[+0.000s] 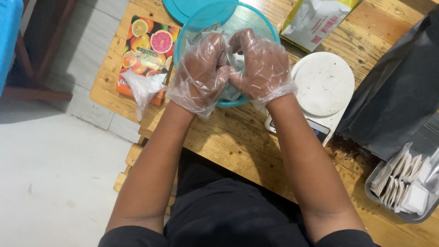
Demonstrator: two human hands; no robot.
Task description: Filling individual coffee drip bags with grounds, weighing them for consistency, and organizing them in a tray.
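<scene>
Small white sachet pinched between gloved left hand and right hand, over the teal bowl. Likely light, soft, tearable (gloves slippery); best gripped by its edges.

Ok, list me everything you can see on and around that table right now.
bowl: one, turquoise, table centre, under both hands, small white sachets inside
lid: one, turquoise, top edge behind bowl
fruit-print box: one, orange and pink, left of bowl
loose plastic glove: one, clear, on the box's near end
kitchen scale: one, white, right of bowl
yellow-white pouch: one, top, behind scale
large bag: one, dark grey, far right
tray: one, grey, lower right, holds white sachets
table: one, wooden
hands: left hand and right hand, clear gloves, together over bowl
</scene>
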